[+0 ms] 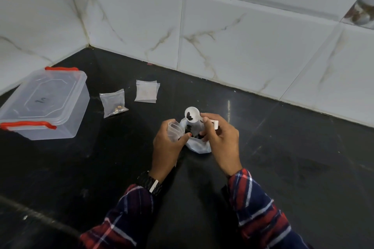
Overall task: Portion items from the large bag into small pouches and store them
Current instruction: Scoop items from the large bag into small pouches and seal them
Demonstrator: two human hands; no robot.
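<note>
On the black counter (283, 167) lies the large clear bag (199, 145) with dark items inside, between my two hands. My left hand (168, 147) grips a small empty clear pouch (174, 129), its mouth held open beside the bag. My right hand (220, 139) pinches the handle of a white scoop (192, 114). A few dark pieces sit in the scoop's bowl, which is raised just above the bag. Further back lie a small pouch (113, 103) with a few brownish bits in it and a stack of empty pouches (147, 91).
A clear plastic storage box (43, 105) with a shut lid and red latches stands at the left. White marble-patterned tiled walls (222, 36) meet in a corner behind the counter. I wear a dark watch (150, 183) on the left wrist.
</note>
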